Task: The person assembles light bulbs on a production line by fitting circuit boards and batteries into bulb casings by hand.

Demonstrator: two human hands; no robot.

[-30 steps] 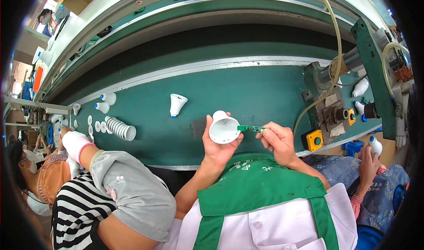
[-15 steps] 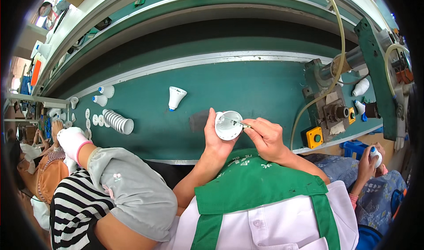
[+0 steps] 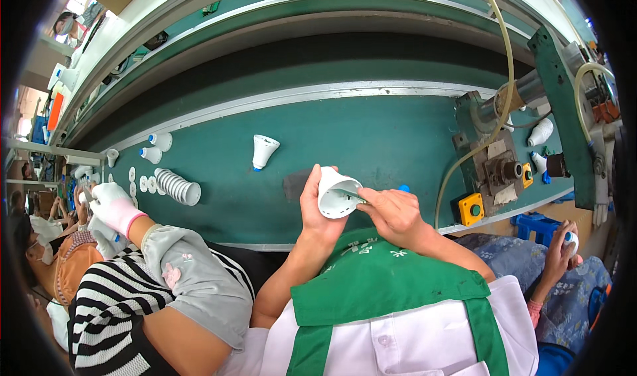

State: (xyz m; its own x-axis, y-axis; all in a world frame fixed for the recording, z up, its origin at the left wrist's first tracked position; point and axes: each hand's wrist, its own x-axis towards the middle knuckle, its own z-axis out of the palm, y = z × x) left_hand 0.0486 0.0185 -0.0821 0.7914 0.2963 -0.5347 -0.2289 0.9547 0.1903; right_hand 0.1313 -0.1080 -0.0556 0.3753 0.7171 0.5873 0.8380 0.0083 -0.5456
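Note:
My left hand (image 3: 317,211) is closed around a white cone-shaped lamp housing (image 3: 332,185), its wide mouth tilted toward my right hand. Pinched in the fingers of my right hand (image 3: 394,213) is a thin, slender tool (image 3: 352,194) that reaches into that mouth; its exact kind is hard to make out. A small blue piece (image 3: 404,188) shows just beyond my right knuckles, and what it belongs to is hidden. Another white lamp housing (image 3: 265,152) with a blue tip stands on the green bench beyond my left hand.
Left on the bench are a row of nested white housings (image 3: 180,187), several white discs (image 3: 143,181) and blue-tipped housings (image 3: 151,154). At right stands a press (image 3: 501,167) with a yellow button box (image 3: 472,209) and hanging hose (image 3: 509,77). Co-workers sit close on both sides; one wears a white glove (image 3: 114,207).
The housing in my left hand has turned, so its mouth faces more to the lower right. The blue piece has come into view. The neighbour's gloved hand at left has moved.

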